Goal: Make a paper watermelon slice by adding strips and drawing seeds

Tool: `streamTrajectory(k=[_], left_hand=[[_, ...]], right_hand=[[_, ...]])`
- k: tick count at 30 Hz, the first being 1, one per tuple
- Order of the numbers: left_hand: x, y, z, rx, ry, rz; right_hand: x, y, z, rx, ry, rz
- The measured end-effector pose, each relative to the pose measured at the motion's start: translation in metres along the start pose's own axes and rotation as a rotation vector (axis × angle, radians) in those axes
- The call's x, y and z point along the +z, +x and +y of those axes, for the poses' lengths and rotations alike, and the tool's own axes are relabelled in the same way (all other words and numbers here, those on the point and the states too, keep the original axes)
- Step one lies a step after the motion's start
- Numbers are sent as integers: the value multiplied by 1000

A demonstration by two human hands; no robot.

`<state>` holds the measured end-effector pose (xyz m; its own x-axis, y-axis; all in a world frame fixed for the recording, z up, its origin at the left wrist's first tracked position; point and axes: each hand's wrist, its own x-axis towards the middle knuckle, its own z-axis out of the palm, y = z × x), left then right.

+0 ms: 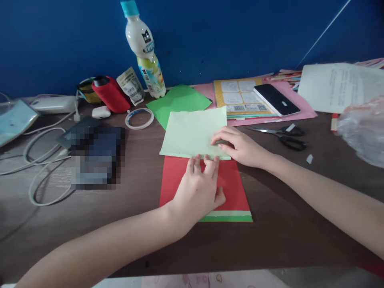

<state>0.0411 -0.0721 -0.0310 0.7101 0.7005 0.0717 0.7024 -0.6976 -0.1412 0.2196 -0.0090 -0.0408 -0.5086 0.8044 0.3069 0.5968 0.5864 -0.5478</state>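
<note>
A pale green sheet of paper point(195, 132) lies over the upper part of a red sheet point(172, 180). Its lower edge has a narrow fold line. My left hand point(199, 186) rests on the red sheet, fingers stretched to the pale sheet's lower edge and thumb apart. On the pale sheet's right side, my right hand point(240, 146) lies with bent fingers, and a dark gap shows between thumb and forefinger. Pale and bright green strips point(231, 216) line the red sheet's near edge. A bright green sheet point(183, 100) sits partly beneath the pale one.
Scissors point(280, 134) and a paper scrap point(309, 159) lie right. A tape roll point(139, 119), a bottle point(145, 52) and a red pouch point(112, 95) stand left-back. Cables point(33, 150) cover the left. A phone point(277, 100) rests on a yellow booklet point(220, 94); a plastic bag point(364, 130) sits far right.
</note>
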Motion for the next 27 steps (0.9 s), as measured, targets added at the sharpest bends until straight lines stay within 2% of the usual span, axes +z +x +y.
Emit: streamTrajectory(k=[4,13,18,24,27], left_hand=[[-3,3,8,-34,34,-19],[-10,15,28,-135,68,-151],[-13,22,33,-157,70,-192],[-12,25,34,-164,18,-161],[-11,19,31,-143,8,-103]], right_hand=[[0,0,1,2,9,5],[-2,-2,2,12,72,14],[-2,-2,2,-2,71,29],[-4,-2,-1,5,68,26],[-3,-1,-1,-3,61,23]])
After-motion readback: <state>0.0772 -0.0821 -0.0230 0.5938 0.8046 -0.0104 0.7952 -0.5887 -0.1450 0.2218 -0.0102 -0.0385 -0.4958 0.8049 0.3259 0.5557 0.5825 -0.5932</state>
